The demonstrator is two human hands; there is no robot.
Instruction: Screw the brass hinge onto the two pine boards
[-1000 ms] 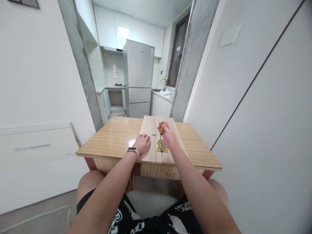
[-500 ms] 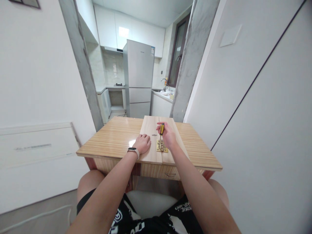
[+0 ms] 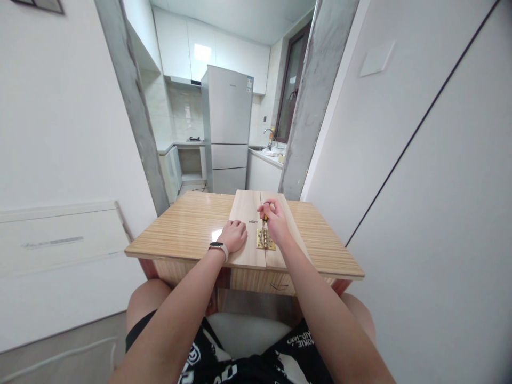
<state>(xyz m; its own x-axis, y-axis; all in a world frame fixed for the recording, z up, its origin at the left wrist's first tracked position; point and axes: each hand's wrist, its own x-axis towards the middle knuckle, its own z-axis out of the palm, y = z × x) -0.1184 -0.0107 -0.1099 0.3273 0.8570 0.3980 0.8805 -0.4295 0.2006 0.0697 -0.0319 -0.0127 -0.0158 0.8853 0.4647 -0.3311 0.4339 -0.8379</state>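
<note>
Kitchen cabinets and a grey fridge (image 3: 230, 112) stood beyond the table (image 3: 180, 229) in the head view. Two pale boards, a left board (image 3: 245, 205) and a right board (image 3: 275, 260), lay side by side from the table's far edge to its near edge. A gold-coloured hinge (image 3: 271, 246) lay across their seam, close to the near edge. The person's right hand (image 3: 275, 220) was closed on a yellow-and-black screwdriver (image 3: 265, 217), its shaft slanting down to the hinge; whether the tip sat in a screw was too small to tell. The left hand (image 3: 234, 236) rested palm down on the left board, fingers extended and gripping nothing, with a watch (image 3: 218, 246) on its wrist.
</note>
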